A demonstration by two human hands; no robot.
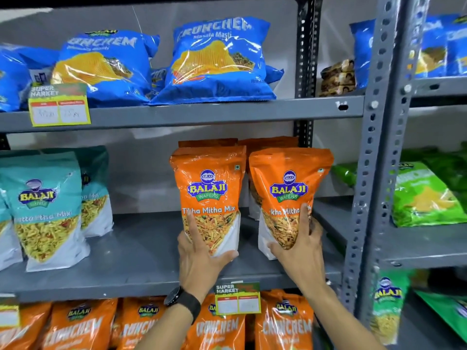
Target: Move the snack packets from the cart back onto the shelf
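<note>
Two orange Balaji Tikha Mitha Mix packets stand upright on the grey middle shelf [141,263]. My left hand [199,258] grips the bottom of the left orange packet [209,188], thumb under its right corner, a finger up its front. My right hand [300,251] holds the lower part of the right orange packet [288,188], fingers spread along its right side. More orange packets stand behind both. A black watch sits on my left wrist. The cart is out of view.
Teal Balaji packets [45,210] stand at the shelf's left. Blue Crunchem bags [219,59] fill the shelf above, orange Crunchem bags [285,324] the one below. A perforated grey upright [371,173] separates a right-hand rack with green bags [424,198]. Price tags [60,107] hang on shelf edges.
</note>
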